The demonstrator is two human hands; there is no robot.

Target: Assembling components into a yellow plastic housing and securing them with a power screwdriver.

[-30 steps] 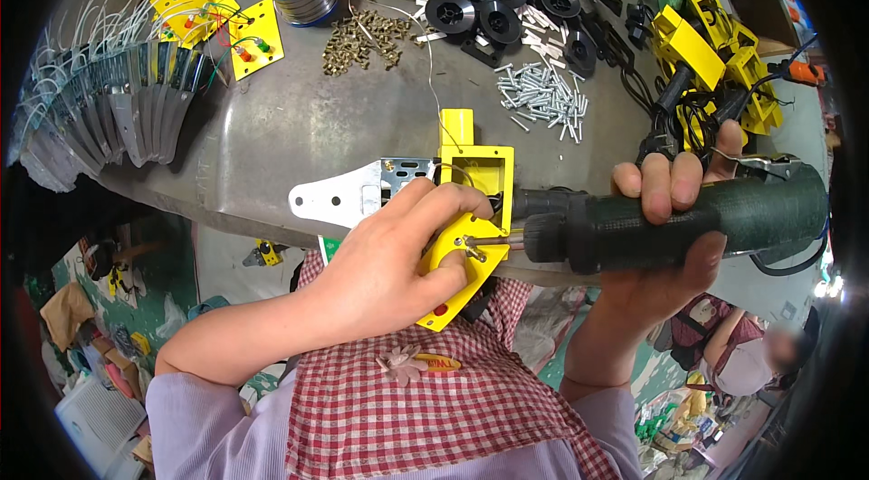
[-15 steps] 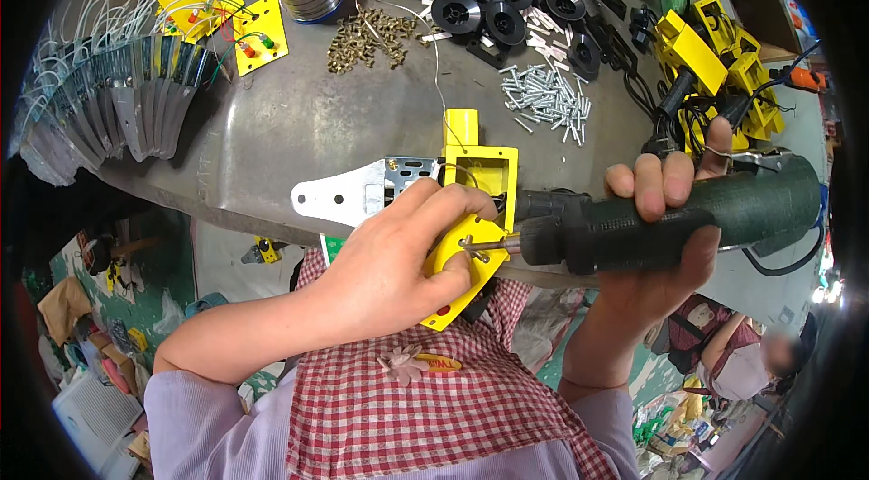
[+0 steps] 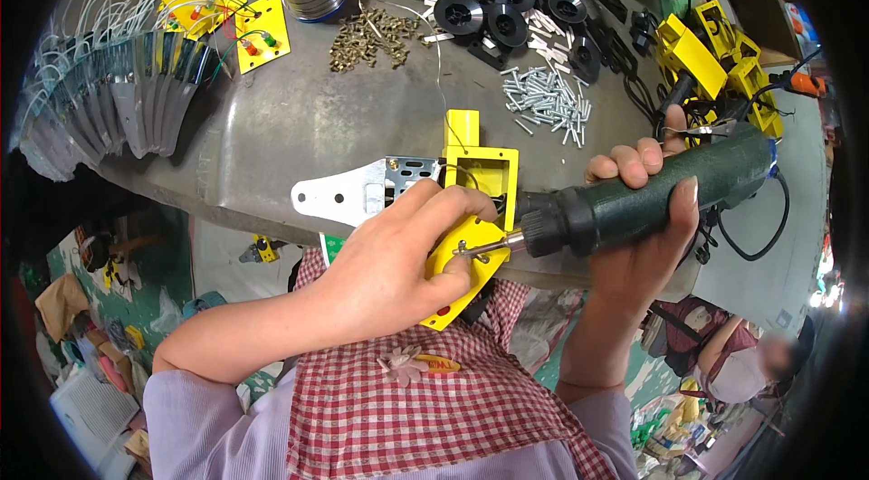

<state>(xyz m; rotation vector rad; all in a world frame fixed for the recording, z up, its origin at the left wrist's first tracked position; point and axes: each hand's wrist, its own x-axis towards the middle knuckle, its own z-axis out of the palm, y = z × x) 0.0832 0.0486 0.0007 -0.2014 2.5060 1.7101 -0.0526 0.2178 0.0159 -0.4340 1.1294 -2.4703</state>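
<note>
Power screwdriver (image 3: 647, 202) — dark green, black-nosed

The left hand (image 3: 407, 249) and right hand (image 3: 668, 236) are brightly lit and sharp. Beyond the left one, the metal tabletop (image 3: 253, 118) carries a soft sheen; far right of the right one, glare (image 3: 826, 285) burns to white (detail there is lost). Deep shadow lies well left of the left hand; the tabletop's near edge bows.

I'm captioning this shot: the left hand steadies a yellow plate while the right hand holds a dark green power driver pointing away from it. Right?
Not quite: the head view shows the dark green power driver pointing toward the yellow plate. The rest stands.
</note>
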